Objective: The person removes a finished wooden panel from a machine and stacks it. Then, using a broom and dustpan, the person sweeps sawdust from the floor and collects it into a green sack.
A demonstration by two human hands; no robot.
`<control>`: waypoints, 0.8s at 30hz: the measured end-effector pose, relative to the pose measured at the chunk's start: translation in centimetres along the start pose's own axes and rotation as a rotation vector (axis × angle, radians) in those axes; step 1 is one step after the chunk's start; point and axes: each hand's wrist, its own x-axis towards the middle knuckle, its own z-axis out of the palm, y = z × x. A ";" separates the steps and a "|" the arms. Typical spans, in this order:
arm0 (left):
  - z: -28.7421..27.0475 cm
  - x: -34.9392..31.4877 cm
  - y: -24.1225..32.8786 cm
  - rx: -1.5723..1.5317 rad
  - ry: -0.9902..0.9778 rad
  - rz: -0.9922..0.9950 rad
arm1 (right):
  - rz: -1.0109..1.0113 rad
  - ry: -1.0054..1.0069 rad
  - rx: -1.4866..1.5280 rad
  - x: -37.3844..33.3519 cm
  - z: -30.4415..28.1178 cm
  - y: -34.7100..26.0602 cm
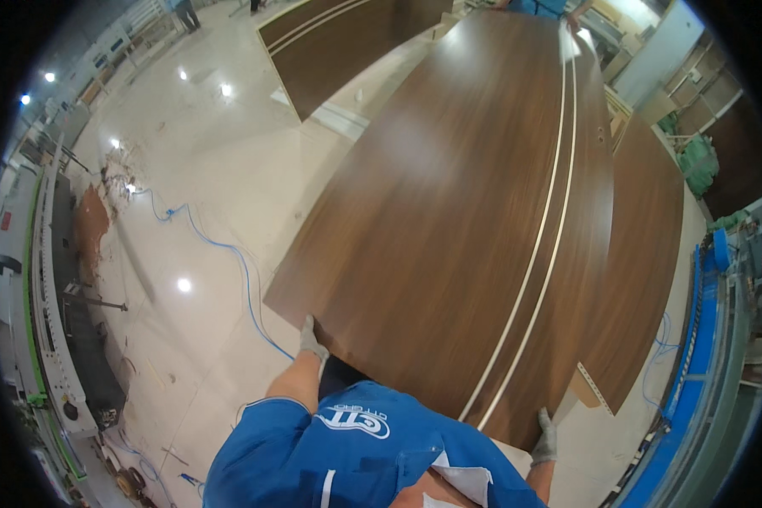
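A long brown wood-grain door panel (432, 203) stretches away from my body, with two thin pale strips running along its right side. My left hand (313, 339), in a grey glove, grips the panel's near edge toward the left corner; its fingers beneath are hidden. At the near right corner, my right hand (545, 438), gloved too, holds the edge with its fingers up along the side. The far end is held by another person in blue (540, 7), whose hand (576, 21) shows at the far right corner.
Another brown panel (648, 245) lies lower on the right, and one more brown panel (347, 46) is at the far left. A blue hose (229, 245) winds over the pale floor (186, 339). Machines flank me: a grey one (59, 339) left, a blue-framed one (694, 356) right.
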 end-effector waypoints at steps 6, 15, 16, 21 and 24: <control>5.1 7.9 15.9 0.009 -0.065 -0.131 | -0.136 0.110 -0.037 -0.5 16.3 0.0; 12.5 18.5 30.6 0.050 -0.144 -0.250 | -0.172 0.260 -0.079 -1.6 37.9 -4.6; 12.9 19.0 31.2 0.064 -0.149 -0.234 | -0.145 0.314 -0.079 -1.8 39.4 -5.2; 15.8 27.1 36.0 0.096 -0.144 -0.260 | -0.133 0.296 -0.105 0.5 48.8 -7.3; 17.9 32.2 36.9 0.086 -0.206 -0.261 | -0.128 0.350 -0.180 2.7 53.9 -9.4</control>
